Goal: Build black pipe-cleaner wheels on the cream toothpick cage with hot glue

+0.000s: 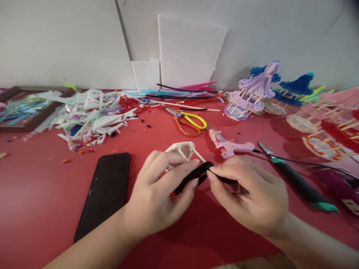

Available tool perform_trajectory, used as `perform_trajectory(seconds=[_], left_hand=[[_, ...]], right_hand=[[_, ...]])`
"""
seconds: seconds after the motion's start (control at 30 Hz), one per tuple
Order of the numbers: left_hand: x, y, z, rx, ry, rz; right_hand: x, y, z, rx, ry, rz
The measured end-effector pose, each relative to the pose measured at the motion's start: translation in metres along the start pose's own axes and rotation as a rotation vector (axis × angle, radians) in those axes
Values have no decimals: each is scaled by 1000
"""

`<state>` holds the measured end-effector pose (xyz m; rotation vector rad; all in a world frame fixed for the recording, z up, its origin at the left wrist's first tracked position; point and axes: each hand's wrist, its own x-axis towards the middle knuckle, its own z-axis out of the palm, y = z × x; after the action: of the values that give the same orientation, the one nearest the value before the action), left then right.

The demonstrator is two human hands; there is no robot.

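My left hand (165, 186) is closed around a small model with a cream, many-sided frame (183, 147) and thin wooden sticks. A fuzzy black pipe cleaner (193, 175) runs along the model's near side. Thumb and forefinger of my right hand (249, 190) pinch that black strip near its middle, close to my left fingertips. The strip's right end shows below my right fingers. My fingers cover part of the frame. Just beyond my right hand lies a pink glue gun (231, 147).
A black phone (103, 194) lies left of my hands. Scissors (187, 121) with red and yellow handles lie beyond. A cutter knife (303, 183) is at right, finished stick models (252, 93) behind it. White scraps (95, 116) and pipe cleaners (174, 95) line the back.
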<state>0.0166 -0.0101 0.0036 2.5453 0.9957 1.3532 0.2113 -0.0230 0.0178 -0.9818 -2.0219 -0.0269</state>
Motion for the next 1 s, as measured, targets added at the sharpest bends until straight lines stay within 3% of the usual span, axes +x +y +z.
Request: perform_trajectory(seconds=[0.57,0.83,1.0], left_hand=[[4,0,0,66,82,-51],[4,0,-1,67,70,-47],[4,-1,-1,68,60,-41]], right_hand=[[4,-4,-3,88,-44,39],[5,-2,-1,103,-36,123],[4,2,1,186,-56,295]])
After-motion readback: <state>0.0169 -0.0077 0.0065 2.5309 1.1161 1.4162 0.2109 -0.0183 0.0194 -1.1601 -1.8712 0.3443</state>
